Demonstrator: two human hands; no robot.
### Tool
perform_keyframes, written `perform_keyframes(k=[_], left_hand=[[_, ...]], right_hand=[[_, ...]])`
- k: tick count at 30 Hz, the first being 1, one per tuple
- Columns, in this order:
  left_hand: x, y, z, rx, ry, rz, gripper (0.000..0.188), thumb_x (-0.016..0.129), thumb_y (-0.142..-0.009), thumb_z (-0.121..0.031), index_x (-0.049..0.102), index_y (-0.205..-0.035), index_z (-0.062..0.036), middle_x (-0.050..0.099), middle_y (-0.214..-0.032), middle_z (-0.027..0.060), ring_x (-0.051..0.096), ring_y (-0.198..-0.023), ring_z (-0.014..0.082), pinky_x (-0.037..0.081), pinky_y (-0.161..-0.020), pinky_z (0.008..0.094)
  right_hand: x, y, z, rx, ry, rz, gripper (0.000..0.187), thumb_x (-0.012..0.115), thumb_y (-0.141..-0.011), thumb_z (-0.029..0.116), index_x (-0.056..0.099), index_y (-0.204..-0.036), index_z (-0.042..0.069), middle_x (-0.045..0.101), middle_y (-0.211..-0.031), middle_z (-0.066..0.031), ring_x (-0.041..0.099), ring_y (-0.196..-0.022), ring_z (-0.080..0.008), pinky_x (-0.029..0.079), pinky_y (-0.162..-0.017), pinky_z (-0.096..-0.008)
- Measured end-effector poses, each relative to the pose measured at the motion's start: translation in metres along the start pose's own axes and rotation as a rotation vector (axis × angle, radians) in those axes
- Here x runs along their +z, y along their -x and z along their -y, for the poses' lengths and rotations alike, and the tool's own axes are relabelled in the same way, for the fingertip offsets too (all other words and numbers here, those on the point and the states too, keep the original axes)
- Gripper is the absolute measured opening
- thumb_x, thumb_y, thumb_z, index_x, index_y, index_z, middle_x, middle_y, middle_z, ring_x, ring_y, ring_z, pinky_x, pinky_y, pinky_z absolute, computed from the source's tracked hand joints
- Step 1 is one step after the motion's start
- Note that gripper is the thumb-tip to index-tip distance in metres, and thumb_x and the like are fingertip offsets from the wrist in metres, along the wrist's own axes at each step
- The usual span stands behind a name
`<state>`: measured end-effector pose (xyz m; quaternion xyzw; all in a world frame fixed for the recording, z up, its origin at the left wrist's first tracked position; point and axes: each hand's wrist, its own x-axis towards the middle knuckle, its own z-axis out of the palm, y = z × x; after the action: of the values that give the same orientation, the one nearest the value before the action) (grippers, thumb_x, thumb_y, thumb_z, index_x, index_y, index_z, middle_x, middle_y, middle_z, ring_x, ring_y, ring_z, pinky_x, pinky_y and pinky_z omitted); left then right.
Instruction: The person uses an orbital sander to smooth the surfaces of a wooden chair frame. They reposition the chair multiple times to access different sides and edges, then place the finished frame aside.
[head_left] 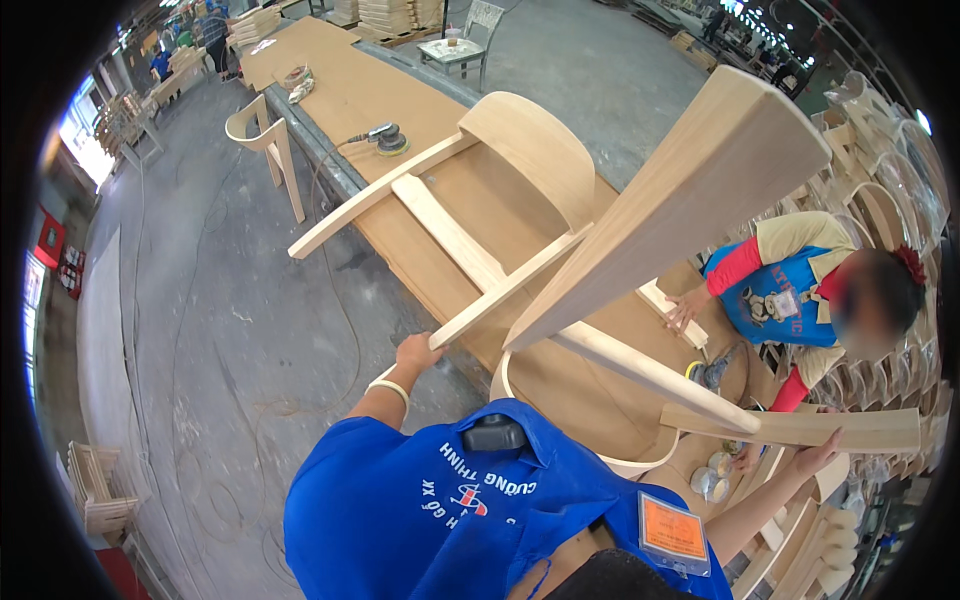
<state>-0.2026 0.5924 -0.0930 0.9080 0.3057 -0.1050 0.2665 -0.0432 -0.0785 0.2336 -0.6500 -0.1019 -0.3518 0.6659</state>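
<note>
My left hand is closed around the end of one leg of a pale wooden chair frame, which lies on the workbench with its curved backrest at the far end. My right hand grips a flat wooden bar at the right. That bar meets a rounded rail, which runs toward a broad, tapered wooden piece rising close to the camera. A curved wooden rim sits just in front of my body, partly hidden by my blue shirt.
Brown sheeting covers the long workbench. A disc sander with a hose lies on it; another sander is near a co-worker, whose hand touches a wooden slat. Another chair frame stands left; stacked parts fill the right.
</note>
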Motion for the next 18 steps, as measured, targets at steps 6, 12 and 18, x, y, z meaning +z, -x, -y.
perform_keyframes(k=[6, 12, 18], left_hand=[[0.013, -0.004, 0.007, -0.011, -0.017, -0.032, 0.048, 0.065, -0.077, -0.053, 0.067, -0.106, -0.0142, 0.068, -0.095, 0.0152, 0.065, -0.091, 0.0332, 0.051, -0.082, 0.0430], [0.017, -0.001, 0.006, -0.025, -0.004, -0.045, 0.049, 0.064, -0.077, -0.054, 0.067, -0.106, -0.0139, 0.068, -0.095, 0.0155, 0.065, -0.091, 0.0333, 0.051, -0.081, 0.0433], [0.016, 0.008, -0.008, -0.022, -0.029, -0.011, 0.050, 0.065, -0.077, -0.053, 0.066, -0.105, -0.0116, 0.068, -0.095, 0.0157, 0.065, -0.092, 0.0329, 0.051, -0.080, 0.0435]], right_hand=[[-0.001, 0.003, 0.001, 0.035, 0.026, -0.044, 0.049, 0.048, -0.093, 0.031, 0.041, -0.127, -0.004, 0.058, -0.100, -0.0148, 0.056, -0.096, -0.0242, 0.045, -0.088, -0.0366], [-0.001, 0.005, 0.008, -0.006, 0.071, 0.000, 0.048, 0.049, -0.092, 0.032, 0.041, -0.125, -0.003, 0.058, -0.096, -0.0143, 0.057, -0.093, -0.0238, 0.046, -0.085, -0.0360], [-0.010, 0.012, 0.004, -0.020, 0.044, -0.012, 0.046, 0.047, -0.093, 0.030, 0.041, -0.124, -0.004, 0.057, -0.095, -0.0144, 0.056, -0.091, -0.0235, 0.046, -0.084, -0.0355]])
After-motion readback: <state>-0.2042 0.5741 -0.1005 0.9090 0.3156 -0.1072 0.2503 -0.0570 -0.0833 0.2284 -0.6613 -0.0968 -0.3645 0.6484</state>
